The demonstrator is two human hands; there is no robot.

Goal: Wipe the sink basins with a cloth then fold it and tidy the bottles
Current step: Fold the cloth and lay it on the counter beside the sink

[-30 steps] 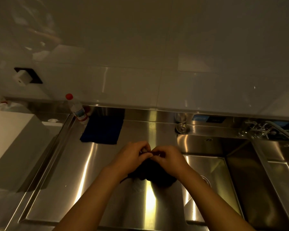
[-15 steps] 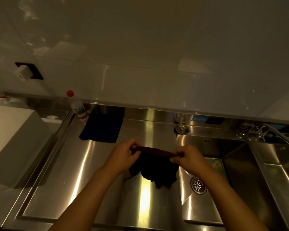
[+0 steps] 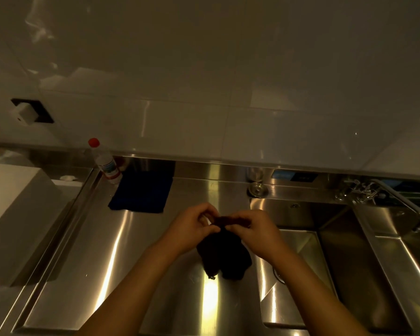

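Observation:
A dark cloth [image 3: 224,257] hangs bunched above the steel drainboard [image 3: 112,275], just left of the sink basin [image 3: 301,270]. My left hand [image 3: 190,230] and my right hand [image 3: 255,232] pinch its top edge, held close together. A clear bottle with a red cap [image 3: 104,161] stands at the back left against the wall. A folded blue cloth [image 3: 141,194] lies flat beside it on the drainboard.
A second basin [image 3: 412,263] lies to the right, with a tap [image 3: 398,200] over it. A round metal fitting [image 3: 257,189] sits behind the first basin. A white box [image 3: 12,214] stands at the left. The tiled wall carries a socket with a white plug [image 3: 26,113].
My hands, spread apart with the cloth's edge stretched half a second ago, have come back together; the cloth now hangs bunched below them.

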